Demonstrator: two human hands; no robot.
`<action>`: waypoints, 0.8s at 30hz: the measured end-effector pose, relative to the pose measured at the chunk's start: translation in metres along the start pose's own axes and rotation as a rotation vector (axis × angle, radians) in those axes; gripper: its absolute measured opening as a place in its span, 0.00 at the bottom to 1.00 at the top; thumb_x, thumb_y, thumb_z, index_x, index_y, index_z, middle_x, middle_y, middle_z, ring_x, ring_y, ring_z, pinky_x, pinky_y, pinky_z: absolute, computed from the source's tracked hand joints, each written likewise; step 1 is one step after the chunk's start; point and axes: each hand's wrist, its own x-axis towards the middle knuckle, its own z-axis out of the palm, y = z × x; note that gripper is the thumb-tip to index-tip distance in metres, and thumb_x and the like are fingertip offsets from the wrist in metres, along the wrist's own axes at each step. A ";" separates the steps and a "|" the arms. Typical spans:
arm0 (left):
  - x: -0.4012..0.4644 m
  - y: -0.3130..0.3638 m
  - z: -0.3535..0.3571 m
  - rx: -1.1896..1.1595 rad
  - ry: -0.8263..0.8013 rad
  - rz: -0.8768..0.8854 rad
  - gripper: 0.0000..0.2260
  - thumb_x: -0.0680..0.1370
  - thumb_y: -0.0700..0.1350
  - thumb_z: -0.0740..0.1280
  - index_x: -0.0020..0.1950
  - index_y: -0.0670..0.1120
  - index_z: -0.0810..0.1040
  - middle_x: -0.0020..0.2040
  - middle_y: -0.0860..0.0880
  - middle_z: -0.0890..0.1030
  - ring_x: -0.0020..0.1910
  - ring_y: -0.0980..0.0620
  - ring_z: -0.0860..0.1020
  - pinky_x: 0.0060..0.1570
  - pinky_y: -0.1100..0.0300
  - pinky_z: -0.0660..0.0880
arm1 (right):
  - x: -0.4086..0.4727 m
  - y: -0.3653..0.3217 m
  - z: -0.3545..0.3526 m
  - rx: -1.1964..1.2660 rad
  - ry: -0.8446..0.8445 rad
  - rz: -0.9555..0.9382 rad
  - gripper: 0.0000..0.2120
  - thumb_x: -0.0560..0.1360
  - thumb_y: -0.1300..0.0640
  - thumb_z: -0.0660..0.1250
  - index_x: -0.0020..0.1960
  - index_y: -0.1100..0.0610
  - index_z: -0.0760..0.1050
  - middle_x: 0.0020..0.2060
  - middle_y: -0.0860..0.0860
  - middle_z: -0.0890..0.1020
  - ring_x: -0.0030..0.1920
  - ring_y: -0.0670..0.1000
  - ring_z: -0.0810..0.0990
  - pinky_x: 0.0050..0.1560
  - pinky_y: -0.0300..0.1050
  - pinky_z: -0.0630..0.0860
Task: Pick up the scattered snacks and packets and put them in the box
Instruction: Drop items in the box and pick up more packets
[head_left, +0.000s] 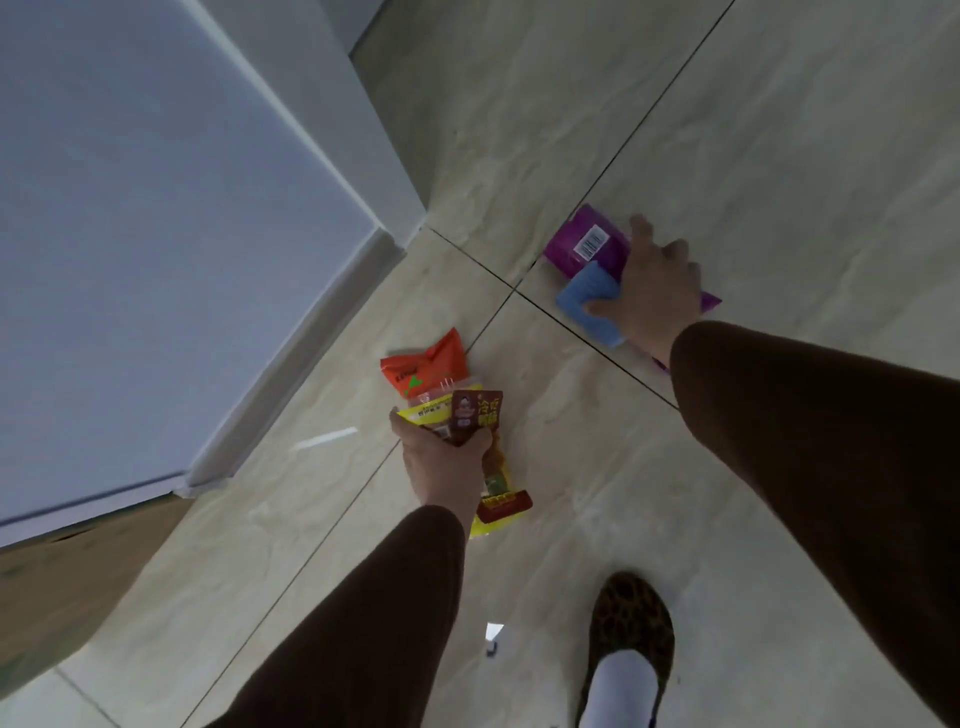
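Right now the left hand (441, 457) is curled round a bunch of packets: a yellow packet (431, 414) w/ a clear top, a small brown sachet (474, 410) w/ yellow print in front, and a long orange-and-red snack pack (503, 488) hanging down past the wrist. All held up off the floor, thumb on the left side, fingers wrapped on the right. An orange packet (423, 366) sits just behind that bunch; can't tell if it's in the grip or lying on the tiles.

Right hand (655, 288) is further out, reaching down over two items on the floor. Thumb presses the near edge of a blue packet (584, 299), fingers spread and bent over a purple packet (592, 244) w/ a white barcode label. Blue one lies partly on top of the purple one, both at a tile joint.

Both sleeves dark brown. Beige marble-look tile floor (779, 130) w/ dark grout lines. White wall panel (156, 234) w/ skirting at left, a strip of brown cardboard (78, 587) below it. A leopard-print shoe (631, 618) w/ white sock at bottom.
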 end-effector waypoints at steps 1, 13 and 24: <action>0.002 -0.001 0.001 0.042 -0.007 0.011 0.38 0.64 0.49 0.78 0.68 0.54 0.61 0.56 0.50 0.76 0.56 0.47 0.77 0.57 0.44 0.77 | -0.003 0.003 0.005 -0.046 -0.018 -0.012 0.47 0.68 0.39 0.76 0.76 0.57 0.57 0.61 0.60 0.76 0.63 0.63 0.71 0.61 0.57 0.69; -0.013 0.011 -0.033 0.382 -0.213 0.220 0.27 0.71 0.52 0.74 0.63 0.56 0.62 0.45 0.56 0.79 0.42 0.52 0.79 0.40 0.57 0.73 | -0.116 0.008 0.022 0.407 -0.212 0.179 0.29 0.67 0.48 0.77 0.58 0.54 0.63 0.50 0.56 0.81 0.49 0.61 0.82 0.51 0.59 0.80; -0.118 0.020 -0.193 0.593 -0.318 0.484 0.32 0.68 0.54 0.75 0.65 0.58 0.60 0.49 0.53 0.80 0.43 0.49 0.81 0.42 0.50 0.80 | -0.329 -0.032 -0.063 0.476 -0.105 0.271 0.30 0.66 0.46 0.77 0.57 0.52 0.63 0.50 0.54 0.79 0.50 0.60 0.80 0.52 0.59 0.80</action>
